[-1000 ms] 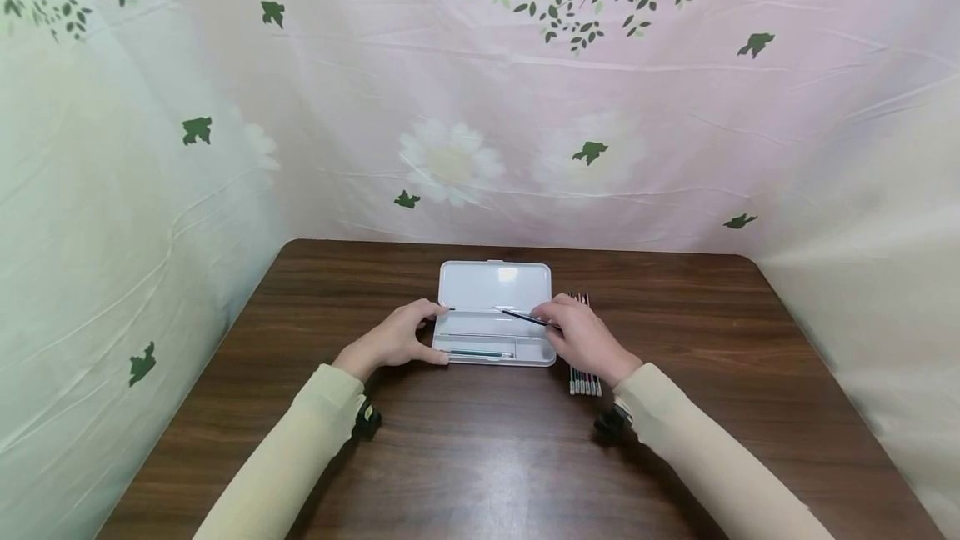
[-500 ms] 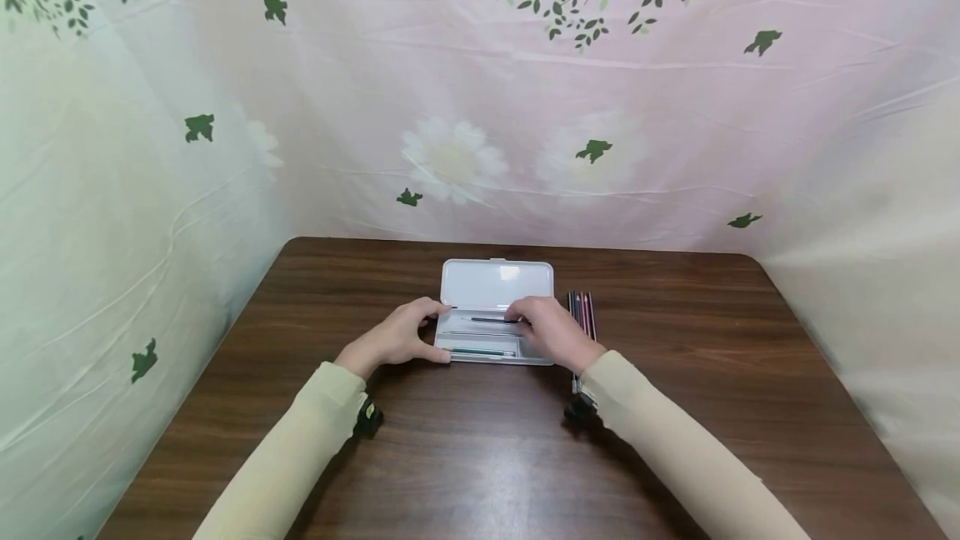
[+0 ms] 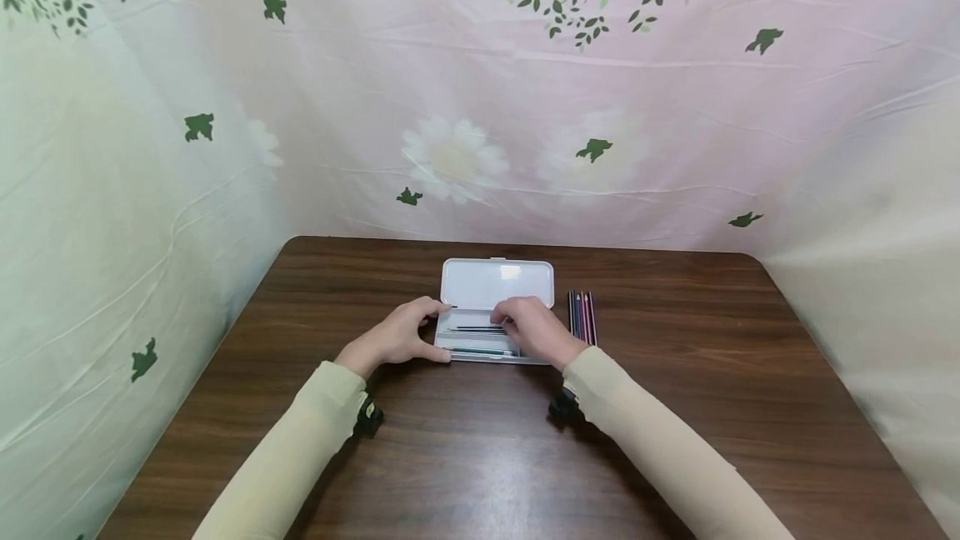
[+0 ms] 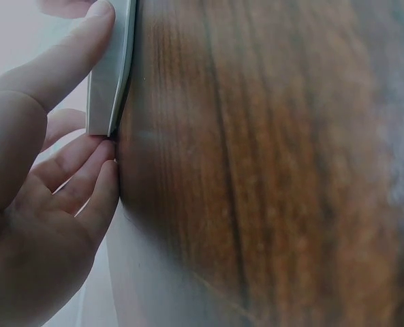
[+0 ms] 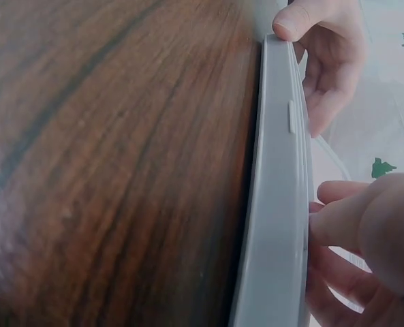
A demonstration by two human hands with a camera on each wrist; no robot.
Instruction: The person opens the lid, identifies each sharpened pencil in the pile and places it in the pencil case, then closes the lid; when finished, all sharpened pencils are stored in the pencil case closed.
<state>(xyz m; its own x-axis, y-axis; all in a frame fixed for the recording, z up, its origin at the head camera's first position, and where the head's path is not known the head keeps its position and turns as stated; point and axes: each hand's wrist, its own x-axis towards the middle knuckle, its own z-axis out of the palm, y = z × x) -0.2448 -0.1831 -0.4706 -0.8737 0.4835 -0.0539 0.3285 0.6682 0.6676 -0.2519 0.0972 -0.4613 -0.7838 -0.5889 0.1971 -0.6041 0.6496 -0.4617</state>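
A white pencil case (image 3: pixel 497 283) lies on the table with its lid laid back. My left hand (image 3: pixel 393 336) grips its left end, thumb at the front corner and fingers toward the hinge side. The left wrist view shows that thumb (image 4: pixel 72 58) on the case's wall. Inside the case, a green pencil (image 3: pixel 476 351) lies in the front compartment. My right hand (image 3: pixel 536 332) reaches in over the right half, pinching the right end of a dark pencil (image 3: pixel 474 329) low in the back compartment. In the right wrist view the case's front wall (image 5: pixel 273 204) hides those fingertips.
Several coloured pencils (image 3: pixel 581 315) lie side by side just right of the case, partly covered by the right forearm. The brown wooden table (image 3: pixel 480 473) runs back to a patterned cloth (image 3: pixel 480 107) that hangs behind and at both sides.
My right hand has moved left and down into the case, bringing the dark pencil from a slant above it to level in the back compartment. The left hand stays put.
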